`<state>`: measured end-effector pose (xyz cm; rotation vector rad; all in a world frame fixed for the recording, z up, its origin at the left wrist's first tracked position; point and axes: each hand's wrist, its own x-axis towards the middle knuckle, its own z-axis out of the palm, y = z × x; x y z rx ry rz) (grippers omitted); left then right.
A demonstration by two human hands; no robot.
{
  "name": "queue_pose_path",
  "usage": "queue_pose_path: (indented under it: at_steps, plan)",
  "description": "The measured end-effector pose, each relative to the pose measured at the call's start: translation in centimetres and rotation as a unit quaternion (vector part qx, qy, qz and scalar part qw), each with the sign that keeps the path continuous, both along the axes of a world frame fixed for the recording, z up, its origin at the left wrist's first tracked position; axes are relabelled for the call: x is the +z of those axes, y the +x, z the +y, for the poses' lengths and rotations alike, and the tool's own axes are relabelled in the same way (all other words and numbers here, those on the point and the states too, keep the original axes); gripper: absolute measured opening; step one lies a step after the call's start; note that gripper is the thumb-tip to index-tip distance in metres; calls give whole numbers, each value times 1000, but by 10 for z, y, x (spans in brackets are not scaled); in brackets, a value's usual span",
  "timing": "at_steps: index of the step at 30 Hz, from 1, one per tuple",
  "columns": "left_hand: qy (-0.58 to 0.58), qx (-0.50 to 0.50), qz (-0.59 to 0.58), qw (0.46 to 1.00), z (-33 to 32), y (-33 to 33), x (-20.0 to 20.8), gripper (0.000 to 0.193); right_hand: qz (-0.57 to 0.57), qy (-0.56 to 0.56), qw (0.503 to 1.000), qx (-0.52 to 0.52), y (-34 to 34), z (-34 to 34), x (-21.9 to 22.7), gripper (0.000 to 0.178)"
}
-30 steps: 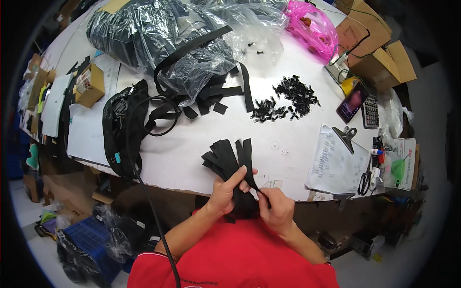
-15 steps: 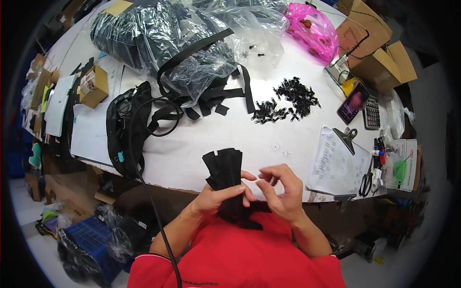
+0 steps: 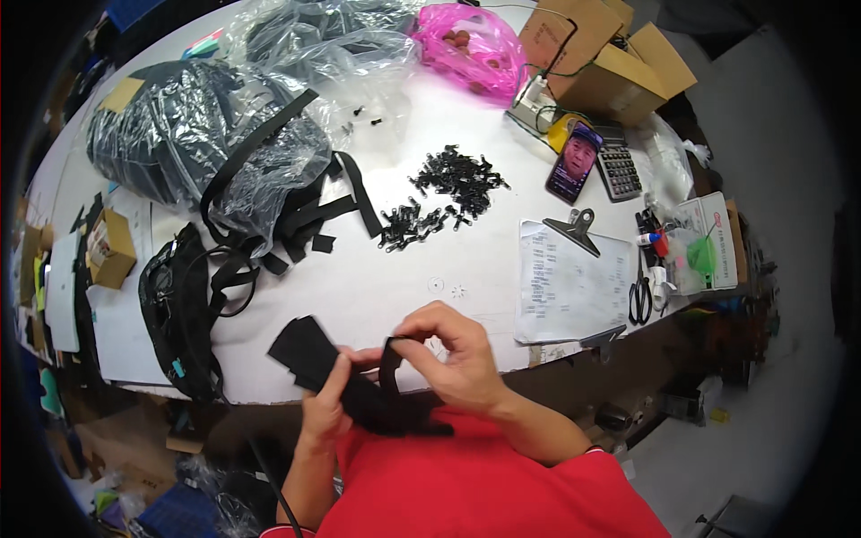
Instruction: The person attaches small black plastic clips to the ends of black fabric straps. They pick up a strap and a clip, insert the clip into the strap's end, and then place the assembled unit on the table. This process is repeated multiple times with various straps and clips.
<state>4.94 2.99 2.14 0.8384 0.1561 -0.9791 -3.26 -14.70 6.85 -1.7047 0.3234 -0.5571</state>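
Note:
My left hand [image 3: 325,411] is closed around a bundle of flat black strap strips [image 3: 307,351], held over the near edge of the table. The strips' upper ends fan out toward the left, and their lower ends hang in front of the red shirt. Between thumb and fingers, my right hand [image 3: 459,363] pinches the end of one black strap strip [image 3: 388,369], which bends up beside the bundle. Further back on the white table [image 3: 359,278] lies a pile of small black parts [image 3: 459,184], too small to name surely.
Black bags in clear plastic [image 3: 179,134] and loose black straps [image 3: 359,193] lie at the back left. A black mesh item [image 3: 170,305] rests at the left edge. To the right are a clipboard [image 3: 569,287], scissors [image 3: 639,300], a phone [image 3: 574,166], a calculator [image 3: 619,172] and cardboard boxes [image 3: 619,81].
My right hand has closed on the end of one strip, where before its fingers were apart. The bundle now leans further left. The whole view has swung to the right.

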Motion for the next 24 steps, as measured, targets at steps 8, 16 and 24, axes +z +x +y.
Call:
queue_pose_path:
  at_steps: [8, 16, 24]
  plan:
    - [-13, -195, -214, 957, 46, 35, 37, 13, 39, -88, 991, 88, -46, -26, 32, 17]
    - [113, -125, -500, 849, -2, -19, 3, 29, 130, 38, 989, 59, -46, 17, 10, 19]
    - [72, -108, -581, 804, -3, -20, -4, 23, 145, 272, 951, 32, -61, 20, -15, 15]
